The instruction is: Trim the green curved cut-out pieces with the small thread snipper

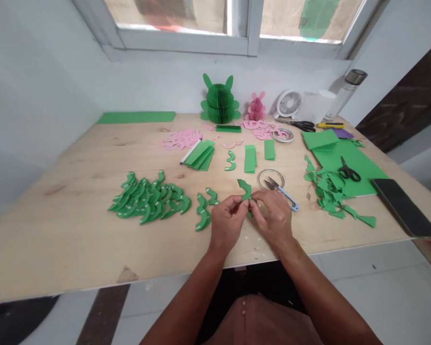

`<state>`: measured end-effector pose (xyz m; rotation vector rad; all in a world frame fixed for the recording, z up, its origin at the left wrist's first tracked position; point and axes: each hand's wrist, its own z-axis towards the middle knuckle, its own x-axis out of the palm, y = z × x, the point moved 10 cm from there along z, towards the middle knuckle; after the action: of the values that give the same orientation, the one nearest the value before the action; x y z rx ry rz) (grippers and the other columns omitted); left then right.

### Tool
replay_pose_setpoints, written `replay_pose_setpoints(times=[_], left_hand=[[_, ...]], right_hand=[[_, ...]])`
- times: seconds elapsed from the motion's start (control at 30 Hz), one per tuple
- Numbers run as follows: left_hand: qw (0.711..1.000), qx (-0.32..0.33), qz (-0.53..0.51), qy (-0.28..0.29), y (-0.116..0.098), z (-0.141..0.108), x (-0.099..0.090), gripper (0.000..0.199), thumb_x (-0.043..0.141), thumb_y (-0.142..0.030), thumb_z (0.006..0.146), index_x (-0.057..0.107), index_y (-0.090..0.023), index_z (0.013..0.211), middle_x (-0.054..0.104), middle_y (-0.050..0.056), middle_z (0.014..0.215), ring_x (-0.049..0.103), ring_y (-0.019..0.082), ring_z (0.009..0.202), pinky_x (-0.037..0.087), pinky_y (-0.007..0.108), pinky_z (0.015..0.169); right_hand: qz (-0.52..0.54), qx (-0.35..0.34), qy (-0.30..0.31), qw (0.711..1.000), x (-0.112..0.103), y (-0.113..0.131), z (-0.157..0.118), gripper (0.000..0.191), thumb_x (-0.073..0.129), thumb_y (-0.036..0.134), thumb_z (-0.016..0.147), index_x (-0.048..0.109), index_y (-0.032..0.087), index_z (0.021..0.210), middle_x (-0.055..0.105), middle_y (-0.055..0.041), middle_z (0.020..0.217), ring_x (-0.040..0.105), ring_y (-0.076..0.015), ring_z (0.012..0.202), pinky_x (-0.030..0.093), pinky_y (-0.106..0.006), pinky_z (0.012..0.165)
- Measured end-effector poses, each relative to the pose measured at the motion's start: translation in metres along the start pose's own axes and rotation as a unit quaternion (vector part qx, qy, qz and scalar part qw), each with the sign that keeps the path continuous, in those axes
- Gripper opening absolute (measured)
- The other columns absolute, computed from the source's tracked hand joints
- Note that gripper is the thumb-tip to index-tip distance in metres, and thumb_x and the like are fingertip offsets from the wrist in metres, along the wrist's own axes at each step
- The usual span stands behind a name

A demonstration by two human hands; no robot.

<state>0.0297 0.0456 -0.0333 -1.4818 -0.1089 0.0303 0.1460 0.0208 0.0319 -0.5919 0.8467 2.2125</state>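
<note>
A curvy green paper cutout [244,188] is pinched between my two hands above the table's front part. My left hand [228,223] closes its thumb and fingers on the cutout's left side. Opposite it, my right hand [273,215] grips the same piece from the right, fingertips nearly meeting the left ones. The fingers hide the lower part of the cutout. Just left of my hands lie a few similar green cutouts [203,215] with small white strips on them. Thread snips [285,194] with a blue handle rest beside my right hand, on a roll of clear tape [262,179].
A heap of green cutouts [149,199] lies left. Green scraps [330,191], black scissors [349,171] and a phone [404,206] lie right. Folded green papers [201,155] and pink cutouts [183,139] are farther back. Behind stand a green paper figure [220,103], a pink one [256,108], a fan [288,104] and a bottle [345,94].
</note>
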Motion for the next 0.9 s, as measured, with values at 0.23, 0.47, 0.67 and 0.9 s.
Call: replay_pose_setpoints(times=[0.23,0.47,0.67,0.9], left_hand=[[0.998,0.031,0.056,-0.007,-0.012,-0.002,-0.001,0.009,0.060,-0.024,0.073,0.067,-0.021,0.070,0.066,-0.001,0.065,0.059,0.014,0.061,0.047,0.026,0.061],[0.997,0.031,0.067,-0.003,-0.012,-0.002,-0.001,0.010,0.059,-0.024,0.074,0.066,-0.019,0.068,0.066,0.000,0.066,0.058,0.014,0.061,0.046,0.024,0.060],[0.998,0.022,0.063,-0.009,-0.008,-0.001,-0.002,0.010,0.059,-0.024,0.073,0.065,-0.018,0.068,0.065,0.000,0.065,0.058,0.013,0.060,0.046,0.022,0.059],[0.998,0.027,0.055,-0.007,-0.008,-0.001,-0.001,0.009,0.059,-0.022,0.073,0.066,-0.018,0.069,0.066,-0.001,0.066,0.060,0.013,0.062,0.047,0.023,0.061]], right_hand=[[0.018,0.020,-0.001,1.000,-0.001,-0.003,0.000,0.007,0.052,0.019,0.083,0.059,0.020,0.084,0.069,-0.0051,0.083,0.062,-0.0199,0.081,0.043,-0.036,0.076],[0.023,0.029,0.005,0.999,0.000,-0.005,0.000,0.009,0.050,0.018,0.084,0.059,0.020,0.083,0.069,-0.0047,0.083,0.062,-0.0195,0.080,0.043,-0.036,0.075],[0.023,0.031,0.011,0.999,0.001,-0.006,0.000,0.009,0.050,0.018,0.083,0.059,0.020,0.083,0.069,-0.0046,0.083,0.062,-0.0197,0.080,0.043,-0.036,0.075],[-0.001,0.018,0.011,1.000,0.001,-0.002,0.000,0.006,0.052,0.018,0.082,0.058,0.020,0.084,0.069,-0.0044,0.082,0.062,-0.0203,0.080,0.041,-0.037,0.075]])
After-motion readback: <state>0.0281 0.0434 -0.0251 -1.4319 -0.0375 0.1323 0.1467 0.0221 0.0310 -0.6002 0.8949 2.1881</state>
